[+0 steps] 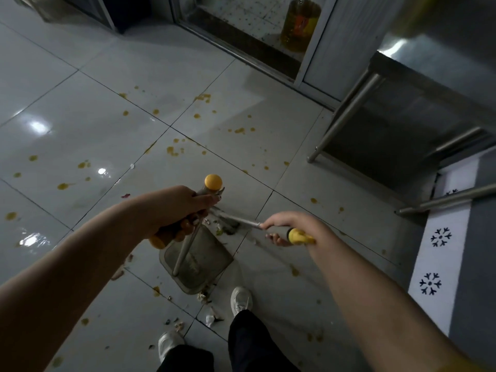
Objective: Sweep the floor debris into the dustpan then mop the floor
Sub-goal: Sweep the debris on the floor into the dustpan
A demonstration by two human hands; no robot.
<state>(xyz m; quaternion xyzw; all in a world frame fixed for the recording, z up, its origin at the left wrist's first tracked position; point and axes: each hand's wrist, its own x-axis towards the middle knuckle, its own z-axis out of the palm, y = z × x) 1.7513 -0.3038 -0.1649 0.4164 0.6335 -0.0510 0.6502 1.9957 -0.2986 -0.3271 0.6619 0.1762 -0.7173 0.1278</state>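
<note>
A grey dustpan (pixel 197 264) rests on the white tiled floor (pixel 80 124) just ahead of my feet. Its metal pole rises to a yellow knob (pixel 213 182). My left hand (pixel 179 210) is closed around that pole below the knob. My right hand (pixel 290 226) grips the yellow-ended handle of a short broom (pixel 241 220), whose shaft points left toward a dark head at the pan's far edge. Food scraps and bits of paper (pixel 208 307) lie near the pan's near corner. Yellow splatters (pixel 171 150) dot the tiles ahead.
A steel table with slanted legs (pixel 346 114) stands at the right. Beside it runs a white mat with dark snowflake marks (pixel 440 237). A large bottle of yellow oil (pixel 300 22) sits behind a glass door at the top. My white shoes (pixel 241 299) are below the pan.
</note>
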